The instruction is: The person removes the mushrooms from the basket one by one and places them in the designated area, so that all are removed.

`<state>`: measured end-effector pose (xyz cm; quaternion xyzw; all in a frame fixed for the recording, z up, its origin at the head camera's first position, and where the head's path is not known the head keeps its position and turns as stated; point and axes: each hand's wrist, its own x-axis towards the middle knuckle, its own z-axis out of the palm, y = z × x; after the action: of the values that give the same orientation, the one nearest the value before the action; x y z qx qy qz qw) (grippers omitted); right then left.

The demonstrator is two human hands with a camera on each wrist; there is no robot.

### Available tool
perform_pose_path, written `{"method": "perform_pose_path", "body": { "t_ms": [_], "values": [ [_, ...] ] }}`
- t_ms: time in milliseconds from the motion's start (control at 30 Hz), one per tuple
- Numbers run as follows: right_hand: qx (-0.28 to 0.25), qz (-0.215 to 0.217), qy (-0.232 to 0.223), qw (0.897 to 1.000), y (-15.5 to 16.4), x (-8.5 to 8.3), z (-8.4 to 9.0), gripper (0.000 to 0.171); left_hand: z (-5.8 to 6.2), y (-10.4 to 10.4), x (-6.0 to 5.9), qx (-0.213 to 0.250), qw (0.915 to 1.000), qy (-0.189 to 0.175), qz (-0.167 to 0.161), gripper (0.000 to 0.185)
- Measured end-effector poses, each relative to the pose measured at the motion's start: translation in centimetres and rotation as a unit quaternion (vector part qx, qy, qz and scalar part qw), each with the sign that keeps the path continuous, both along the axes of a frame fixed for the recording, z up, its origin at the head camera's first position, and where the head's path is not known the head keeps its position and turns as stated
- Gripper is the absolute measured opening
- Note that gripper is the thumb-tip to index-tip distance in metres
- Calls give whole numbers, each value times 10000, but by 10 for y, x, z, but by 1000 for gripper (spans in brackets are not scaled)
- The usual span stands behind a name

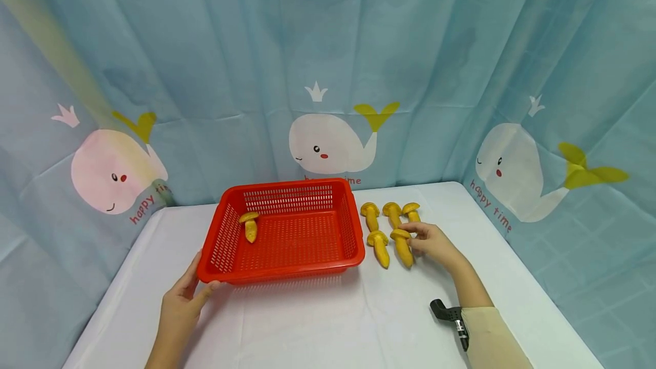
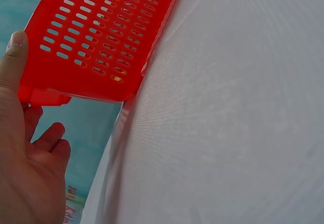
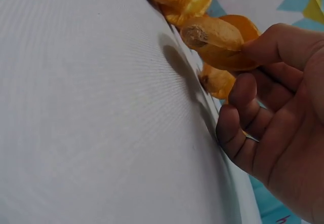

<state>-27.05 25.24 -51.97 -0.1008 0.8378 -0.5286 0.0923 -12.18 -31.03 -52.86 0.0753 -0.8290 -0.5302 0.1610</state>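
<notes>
Head view: left hand (image 1: pixel 180 306) grips the near-left corner of the red basket (image 1: pixel 287 263) on the white table (image 1: pixel 318 323); one toy mushroom (image 1: pixel 250 225) lies inside. Right hand (image 1: pixel 434 244) pinches a yellow mushroom (image 1: pixel 402 247) among four others beside the basket.

Left wrist view: thumb (image 2: pixel 12 62) presses the basket's rim (image 2: pixel 45 96).

Right wrist view: fingers (image 3: pixel 276 44) clasp the mushroom's stem (image 3: pixel 212 34).

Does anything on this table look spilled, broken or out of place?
Nothing stands out. One yellow toy mushroom lies in the red basket; five more lie in tidy rows beside it on the white table. The left hand holds the basket's corner, and the right hand pinches one mushroom.
</notes>
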Motion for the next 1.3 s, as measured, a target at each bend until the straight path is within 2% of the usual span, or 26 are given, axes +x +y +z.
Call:
{"method": "perform_pose_path", "body": {
  "t_ms": [367,533,1000,1300],
  "values": [
    [296,-408,-97,9987,-1,-3,-3,39,4,2,0,213,9993,278,-126,77],
    [450,-538,-79,9975,1,-3,-3,37,5,2,0,237,9994,235,-112,77],
    [1120,-531,178,9921,6,-5,-4,37,3,1,1,171,9998,109,-23,77],
    [1195,-612,191,9908,7,-4,-3,35,4,1,0,121,9999,90,-22,78]
  ]
}}
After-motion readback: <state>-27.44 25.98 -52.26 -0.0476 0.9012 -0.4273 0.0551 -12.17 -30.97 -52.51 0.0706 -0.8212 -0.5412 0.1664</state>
